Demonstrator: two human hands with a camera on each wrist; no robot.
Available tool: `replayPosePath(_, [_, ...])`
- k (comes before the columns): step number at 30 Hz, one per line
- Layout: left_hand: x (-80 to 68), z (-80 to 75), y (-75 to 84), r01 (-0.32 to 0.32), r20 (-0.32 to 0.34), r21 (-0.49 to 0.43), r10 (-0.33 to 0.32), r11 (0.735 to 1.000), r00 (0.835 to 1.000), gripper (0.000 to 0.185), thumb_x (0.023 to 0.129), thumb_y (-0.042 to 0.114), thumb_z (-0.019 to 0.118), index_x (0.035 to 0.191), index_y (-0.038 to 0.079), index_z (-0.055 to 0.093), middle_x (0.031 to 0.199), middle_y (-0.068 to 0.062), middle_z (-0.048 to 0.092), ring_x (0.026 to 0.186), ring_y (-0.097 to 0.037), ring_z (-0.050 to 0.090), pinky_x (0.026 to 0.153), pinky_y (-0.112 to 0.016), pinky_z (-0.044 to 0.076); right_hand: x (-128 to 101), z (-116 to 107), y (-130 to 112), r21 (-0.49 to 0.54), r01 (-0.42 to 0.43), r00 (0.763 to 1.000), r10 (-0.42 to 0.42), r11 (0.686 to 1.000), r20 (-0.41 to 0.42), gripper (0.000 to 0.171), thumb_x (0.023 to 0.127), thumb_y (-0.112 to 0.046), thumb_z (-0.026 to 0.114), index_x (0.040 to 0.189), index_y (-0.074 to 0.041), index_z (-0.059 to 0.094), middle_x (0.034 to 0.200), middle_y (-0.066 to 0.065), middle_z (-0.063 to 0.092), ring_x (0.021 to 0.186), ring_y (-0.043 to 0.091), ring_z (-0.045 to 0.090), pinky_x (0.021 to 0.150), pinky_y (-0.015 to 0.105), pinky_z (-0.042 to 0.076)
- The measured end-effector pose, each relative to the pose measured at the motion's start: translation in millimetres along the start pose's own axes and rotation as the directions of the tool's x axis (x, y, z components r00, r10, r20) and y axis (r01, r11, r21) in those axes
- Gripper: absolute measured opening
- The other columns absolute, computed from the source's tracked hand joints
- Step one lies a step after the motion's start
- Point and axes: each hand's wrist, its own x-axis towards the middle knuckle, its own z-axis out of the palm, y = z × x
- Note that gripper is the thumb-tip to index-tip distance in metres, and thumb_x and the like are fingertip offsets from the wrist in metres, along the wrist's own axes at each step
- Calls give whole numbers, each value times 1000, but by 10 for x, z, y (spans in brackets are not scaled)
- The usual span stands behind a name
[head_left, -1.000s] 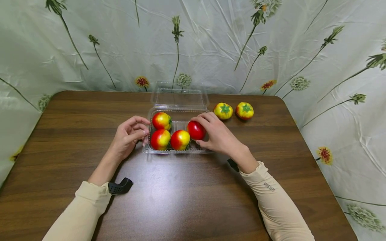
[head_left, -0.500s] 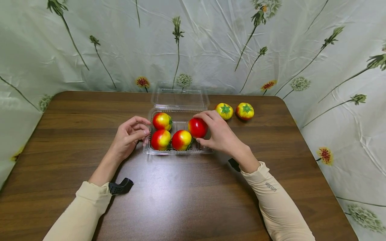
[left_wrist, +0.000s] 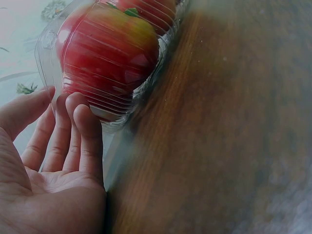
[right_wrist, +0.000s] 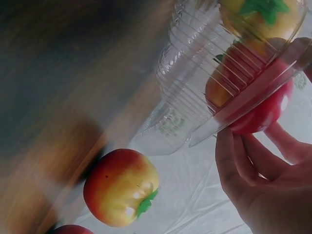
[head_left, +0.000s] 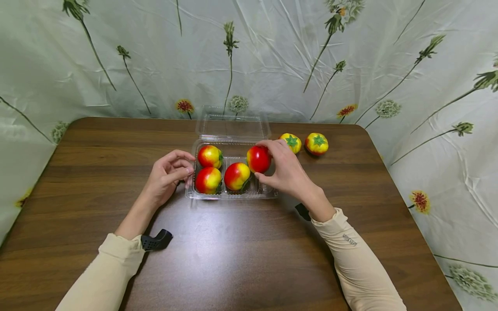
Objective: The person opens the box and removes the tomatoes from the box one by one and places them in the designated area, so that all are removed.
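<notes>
Table (head_left: 233,259) bears the clear box (head_left: 229,194) holding three tomatoes. My right hand (head_left: 285,170) grips a fourth tomato (head_left: 258,158) above the box's right end, partly hiding another behind. My left hand (head_left: 167,175), relaxed, fingertips touches its left wall.

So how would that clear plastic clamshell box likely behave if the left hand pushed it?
The clamshell box looks thin and ribbed, so it would probably flex rather than stay stiff. With three tomatoes inside, it would likely slide on the smooth table rather than tip. The left hand touches its side wall, perhaps steadying it while the right hand holds the red tomato.
</notes>
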Motion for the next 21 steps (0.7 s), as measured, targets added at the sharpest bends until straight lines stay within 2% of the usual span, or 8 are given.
replayPosePath(7, [6,-1,1,-4,18,-7,4,1000,1000,24,92,-15,52,115,-10,53,84,-12,66,55,-22,57,48,-27,52,-11,13,27,-7,15,999,-15,1000,-43,72,74,-26,83,138,-13,53,129,5,58,115,23,47,95,38,47])
replayPosePath(12, [8,3,-1,-1,13,-6,1,1000,1000,23,92,-15,52,115,-10,53,84,-12,66,55,-22,57,48,-27,52,-15,19,38,1,10,999,-10,1000,-51,67,75,-27,82,135,-16,55,127,4,56,115,22,47,93,37,48])
replayPosePath(17, [7,2,-2,2,5,-3,-2,1000,1000,23,92,-15,52,115,-11,52,84,-11,66,55,-22,57,48,-27,52,-10,20,44,17,-1,999,2,1000,-53,67,74,-27,83,132,-13,54,127,4,55,117,22,47,95,38,48])
replayPosePath(21, [6,0,-1,1,4,-4,-1,1000,1000,24,92,-15,52,115,-11,52,84,-12,66,54,-22,57,48,-27,52,-8,17,45,17,-22,998,23,1000,-60,73,72,-28,84,134,-11,49,128,6,54,117,22,49,94,36,50])
